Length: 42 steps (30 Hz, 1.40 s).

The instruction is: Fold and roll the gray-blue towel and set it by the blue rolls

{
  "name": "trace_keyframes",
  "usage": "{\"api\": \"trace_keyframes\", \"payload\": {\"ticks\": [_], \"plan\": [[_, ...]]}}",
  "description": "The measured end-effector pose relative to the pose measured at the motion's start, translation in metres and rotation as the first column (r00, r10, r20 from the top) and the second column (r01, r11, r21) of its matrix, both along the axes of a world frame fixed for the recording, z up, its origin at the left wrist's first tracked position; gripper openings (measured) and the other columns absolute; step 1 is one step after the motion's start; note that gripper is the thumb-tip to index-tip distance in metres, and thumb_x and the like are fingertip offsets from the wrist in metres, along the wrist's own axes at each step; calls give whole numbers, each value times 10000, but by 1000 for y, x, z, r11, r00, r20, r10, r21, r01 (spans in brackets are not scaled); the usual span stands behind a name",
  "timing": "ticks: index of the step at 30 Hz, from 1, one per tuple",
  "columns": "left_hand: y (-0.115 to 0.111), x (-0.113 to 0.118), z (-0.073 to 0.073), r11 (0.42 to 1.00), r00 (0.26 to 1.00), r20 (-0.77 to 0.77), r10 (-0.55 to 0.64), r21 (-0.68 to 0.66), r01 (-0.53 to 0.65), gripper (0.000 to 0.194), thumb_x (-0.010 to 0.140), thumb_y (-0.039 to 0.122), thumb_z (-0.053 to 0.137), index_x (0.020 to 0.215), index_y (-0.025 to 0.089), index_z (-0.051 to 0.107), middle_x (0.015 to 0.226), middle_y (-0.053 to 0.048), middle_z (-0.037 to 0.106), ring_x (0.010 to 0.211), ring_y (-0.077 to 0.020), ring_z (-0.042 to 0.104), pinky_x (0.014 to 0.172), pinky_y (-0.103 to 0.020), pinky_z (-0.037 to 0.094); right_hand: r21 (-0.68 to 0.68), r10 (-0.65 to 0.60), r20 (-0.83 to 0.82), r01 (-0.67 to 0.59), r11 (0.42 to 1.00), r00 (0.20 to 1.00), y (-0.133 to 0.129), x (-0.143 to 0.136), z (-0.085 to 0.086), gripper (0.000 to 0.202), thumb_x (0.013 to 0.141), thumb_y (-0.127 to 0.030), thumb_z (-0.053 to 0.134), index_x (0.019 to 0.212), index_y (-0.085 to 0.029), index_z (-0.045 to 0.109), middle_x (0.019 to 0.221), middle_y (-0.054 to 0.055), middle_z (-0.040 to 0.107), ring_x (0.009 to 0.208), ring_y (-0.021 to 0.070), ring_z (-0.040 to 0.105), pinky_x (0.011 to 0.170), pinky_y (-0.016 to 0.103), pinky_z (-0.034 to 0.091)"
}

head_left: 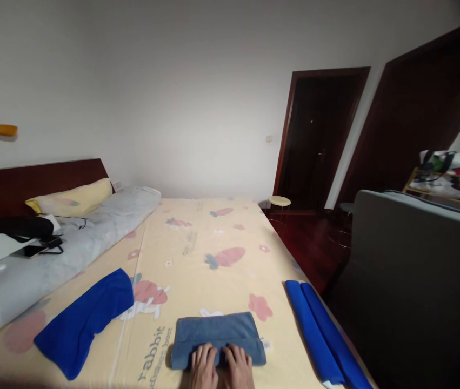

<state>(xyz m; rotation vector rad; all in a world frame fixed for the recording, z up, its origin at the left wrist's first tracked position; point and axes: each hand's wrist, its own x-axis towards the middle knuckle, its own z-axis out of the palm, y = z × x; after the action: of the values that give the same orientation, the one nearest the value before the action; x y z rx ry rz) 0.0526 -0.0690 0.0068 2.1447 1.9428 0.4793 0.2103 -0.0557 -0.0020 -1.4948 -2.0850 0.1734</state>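
A grey-blue cloth (219, 327), folded into a wide strip, lies on the bed near its front edge. On its near edge rest both of my hands, side by side, with curled fingers pressed to the fabric. My left hand (204, 367) is just left of the cloth's middle, and my right hand (238, 367) is just right of it. A small white tag sticks out at the cloth's right end. Further left lies a loosely spread bright blue cloth (87, 321). Near the bed's right edge are two long blue rolled or folded pieces (321, 335).
The bed (197, 232) has a yellow patterned sheet. A grey covered bundle (92, 243), a pillow (75, 200) and black items with a white sheet are at the left. A round stool (279, 201) stands beyond the bed's right side, and a dark grey panel (412, 286) rises at the right.
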Motion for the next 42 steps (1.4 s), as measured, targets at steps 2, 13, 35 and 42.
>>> {"api": "trace_keyframes", "payload": {"ticks": [2,13,35,42], "plan": [[-2,-26,0,1000,999,-32,4,27,-3,599,717,86,451,1264,274,603,1334,-37,632,1243,-220,535,1057,-370,385,-11,-43,37,43,999,998,3,26,-3,553,656,-99,543,1163,-308,606,1185,23,675,1040,253,597,883,375,406],[-19,-103,4,972,938,-257,233,97,-215,613,715,77,438,1262,298,603,1355,-9,618,1284,-217,487,1078,-410,322,-74,-167,58,171,983,984,4,116,-16,409,867,-309,459,1264,-318,554,1209,54,667,1066,249,599,874,411,408],[10,-95,34,888,894,-95,439,198,-415,417,842,132,401,1161,249,640,1224,-57,684,1167,-222,591,934,-381,439,48,-295,-14,295,954,955,44,80,31,283,896,-307,408,1078,-254,618,1108,78,661,1009,238,592,865,401,400],[11,-21,-1,993,998,-70,4,119,5,570,706,80,471,1202,296,648,1268,-34,677,1186,-216,587,1016,-346,419,91,94,49,-99,991,994,23,-5,0,347,789,-227,561,1107,-348,632,1141,2,705,1022,233,627,878,371,426]]}}
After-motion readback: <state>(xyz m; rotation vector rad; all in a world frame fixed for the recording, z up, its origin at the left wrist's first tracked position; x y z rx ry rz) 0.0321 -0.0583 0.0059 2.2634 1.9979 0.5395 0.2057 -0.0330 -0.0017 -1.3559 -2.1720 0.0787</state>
